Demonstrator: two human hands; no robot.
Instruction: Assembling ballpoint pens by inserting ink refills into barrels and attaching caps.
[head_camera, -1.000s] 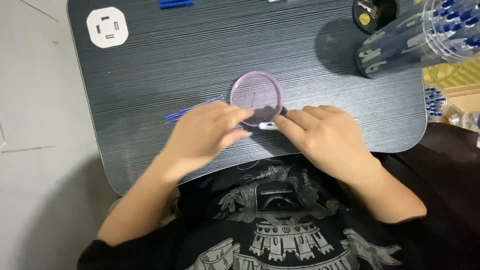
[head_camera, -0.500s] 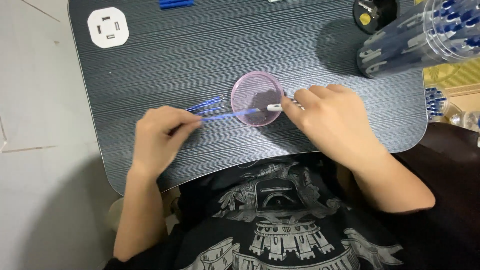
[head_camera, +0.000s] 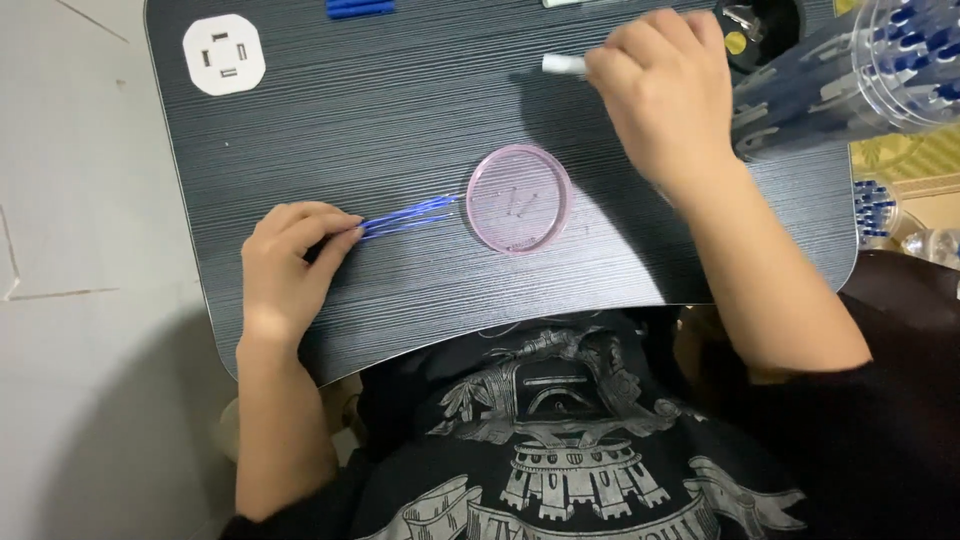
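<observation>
My left hand (head_camera: 290, 260) rests on the dark lap table (head_camera: 400, 110) at its left side, fingers pinched on the ends of a few thin blue pen refills (head_camera: 410, 215) that lie flat and point right. Their tips nearly touch a round pink lid (head_camera: 518, 198) lying flat in the table's middle. My right hand (head_camera: 665, 90) is raised at the far right of the table, closed on a small white pen part (head_camera: 562, 65) that sticks out to the left of the fingers.
A clear container of blue pens (head_camera: 860, 70) lies at the upper right, with a dark cup (head_camera: 765, 25) beside it. A white square piece (head_camera: 224, 54) sits at the far left corner. Blue pieces (head_camera: 360, 8) lie at the far edge.
My right hand has lifted away from the pink lid toward the far right, carrying the white part. My left hand slid left, pulling the blue refills off the lid.
</observation>
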